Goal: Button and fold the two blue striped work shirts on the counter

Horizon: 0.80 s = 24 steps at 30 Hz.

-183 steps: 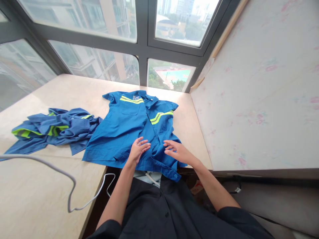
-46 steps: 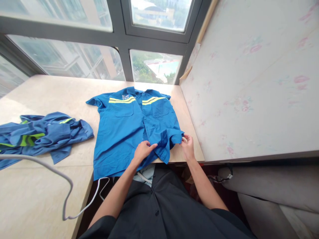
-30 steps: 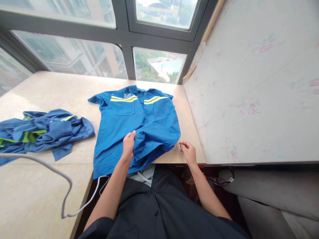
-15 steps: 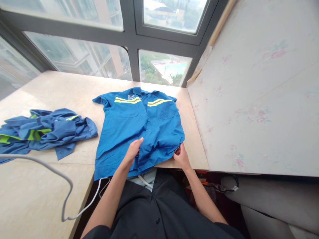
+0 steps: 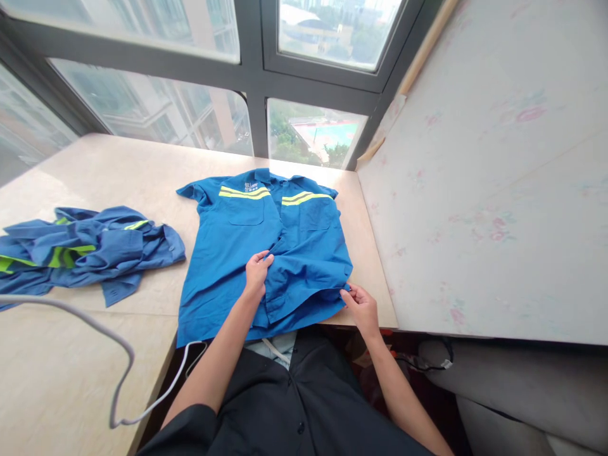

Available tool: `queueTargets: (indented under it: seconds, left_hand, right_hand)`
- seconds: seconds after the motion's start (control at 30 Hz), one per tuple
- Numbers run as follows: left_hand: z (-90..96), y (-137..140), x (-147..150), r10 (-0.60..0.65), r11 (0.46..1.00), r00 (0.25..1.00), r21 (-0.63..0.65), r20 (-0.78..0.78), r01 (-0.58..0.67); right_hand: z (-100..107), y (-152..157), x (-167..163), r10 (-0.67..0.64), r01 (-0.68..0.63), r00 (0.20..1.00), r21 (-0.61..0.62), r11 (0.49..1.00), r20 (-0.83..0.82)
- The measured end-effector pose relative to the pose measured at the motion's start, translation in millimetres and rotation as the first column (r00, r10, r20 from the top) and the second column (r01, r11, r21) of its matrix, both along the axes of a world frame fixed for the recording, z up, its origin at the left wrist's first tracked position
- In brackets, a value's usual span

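Note:
A blue short-sleeved work shirt (image 5: 228, 247) lies front up, its collar toward the window. Yellow-and-grey stripes cross its chest, with pale lettering above the left-hand stripe. My left hand (image 5: 257, 272) pinches the front opening's edge near the middle of the shirt. At the lower right corner, my right hand (image 5: 361, 307) grips the hem between thumb and fingers. The right front panel is raised and rumpled between my hands, and the back panel shows beneath its hem.
Left of the shirt lies a crumpled blue garment (image 5: 118, 247) with yellow-green bands. A grey-white cable (image 5: 126, 354) loops over the front left of the pale tabletop (image 5: 137, 168). A flower-patterned wall panel (image 5: 475, 190) borders the right side, and windows stand behind.
My left hand has moved slightly up along the shirt's opening. My right hand has shifted right and a little toward me, pulling the hem corner outward and lifting the front panel.

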<state>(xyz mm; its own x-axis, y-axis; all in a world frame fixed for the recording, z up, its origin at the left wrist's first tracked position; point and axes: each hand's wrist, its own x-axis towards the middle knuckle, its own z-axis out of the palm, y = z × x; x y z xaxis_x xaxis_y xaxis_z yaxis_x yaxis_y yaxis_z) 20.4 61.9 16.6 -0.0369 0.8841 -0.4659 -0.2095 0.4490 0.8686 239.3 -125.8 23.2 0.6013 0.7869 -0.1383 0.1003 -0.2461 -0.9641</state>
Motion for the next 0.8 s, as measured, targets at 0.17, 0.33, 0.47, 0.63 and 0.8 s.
queueTargets:
  seconds: [0.17,0.33,0.47,0.63,0.8]
  left_hand:
    - [-9.0,2.5,-4.2,0.027,0.999,0.995,0.031,-0.091,-0.024]
    - [-8.3,3.0,-5.1,-0.049,0.997,0.983,0.045,-0.175,0.058]
    - [-0.3,-3.5,-14.0,-0.22,0.973,0.953,0.019,-0.209,0.229]
    - [16.6,-11.1,-41.3,-0.52,0.835,0.782,-0.013,-0.342,0.55]
    - [27.8,-2.4,-68.9,-0.306,0.804,0.626,0.158,-0.718,0.574]
  right_hand:
    - [-5.3,-45.7,0.7,-0.169,0.168,0.985,0.023,0.985,0.034]
    - [-29.1,-87.0,-12.1,-0.234,0.244,0.96,-0.05,0.968,0.155]
    - [-32.3,-96.6,-14.5,-0.23,0.258,0.889,-0.016,0.966,0.397]
    - [-4.8,-64.2,-6.8,-0.259,0.165,0.786,0.213,0.963,0.562]
    - [21.7,10.6,-8.0,-0.053,-0.126,0.803,0.256,0.958,0.594]
